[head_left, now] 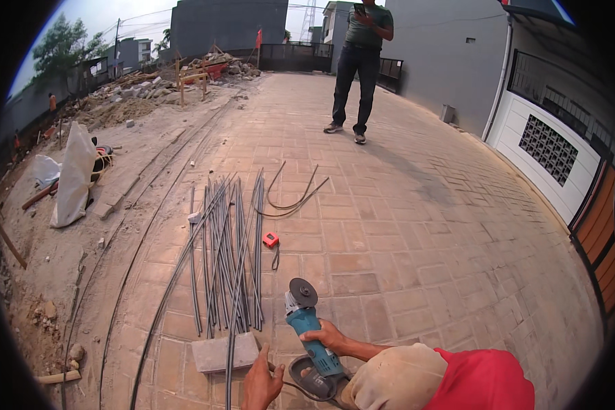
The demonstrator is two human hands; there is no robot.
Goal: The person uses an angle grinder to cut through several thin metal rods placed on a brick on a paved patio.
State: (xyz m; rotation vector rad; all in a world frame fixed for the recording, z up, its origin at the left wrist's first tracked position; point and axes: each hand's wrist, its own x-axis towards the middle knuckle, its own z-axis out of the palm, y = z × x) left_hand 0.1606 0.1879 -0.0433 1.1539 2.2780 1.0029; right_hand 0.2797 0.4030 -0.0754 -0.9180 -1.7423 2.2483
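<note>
My right hand is wrapped round the teal body of an angle grinder. Its dark disc points up and away from me, apart from the bars. Left of it, my left hand has its index finger stretched out and thumb apart, beside a grey paving block. Its other fingers are partly hidden. Thin steel bars lie in a loose bundle ahead, a few crossing over the block. A red tape measure with a dark strap lies right of the bundle.
Bent rods lie beyond the tape measure on the brick paving. A person stands ahead, holding a phone. At left are a white sack and rubble. A white wall and an orange-brown gate border the right.
</note>
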